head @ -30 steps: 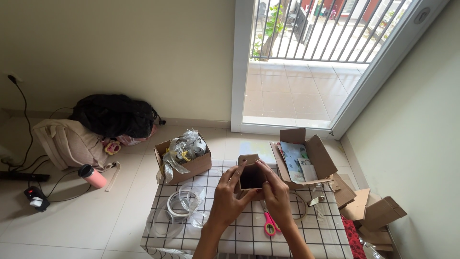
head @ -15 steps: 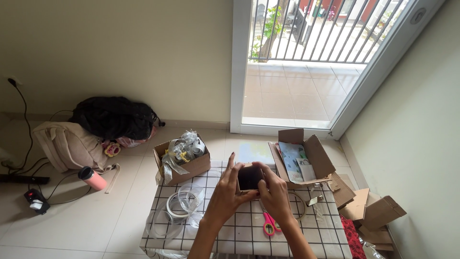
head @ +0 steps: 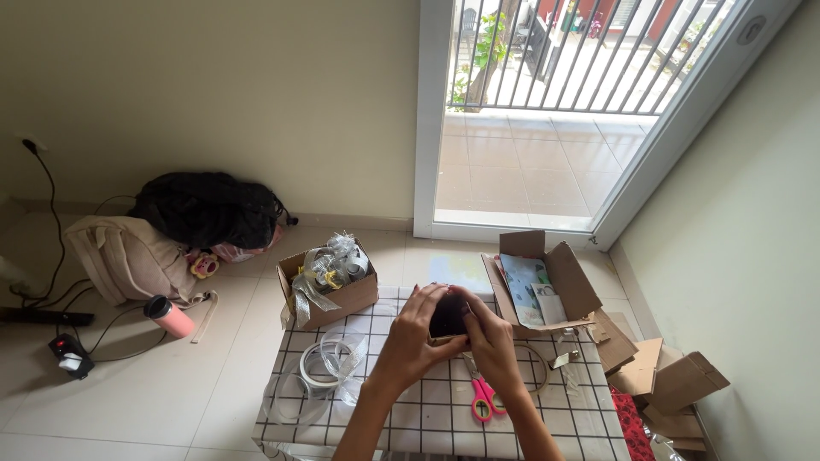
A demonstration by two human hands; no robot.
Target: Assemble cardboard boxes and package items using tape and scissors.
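Small dark box (head: 448,314) sits above the checked table (head: 410,410), clamped between left hand (head: 416,329) and right hand (head: 489,335), each grip closed on its sides. Open cardboard boxes crowd the table's far edge; pink scissors (head: 481,399) lie just below.

dark object (head: 448,316) mostly hidden by both hands, forearms cut off below

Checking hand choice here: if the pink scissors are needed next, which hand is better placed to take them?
Probably the right hand: the pink scissors lie on the checked cloth just below it. The left hand is farther off; both clasp the small dark object.
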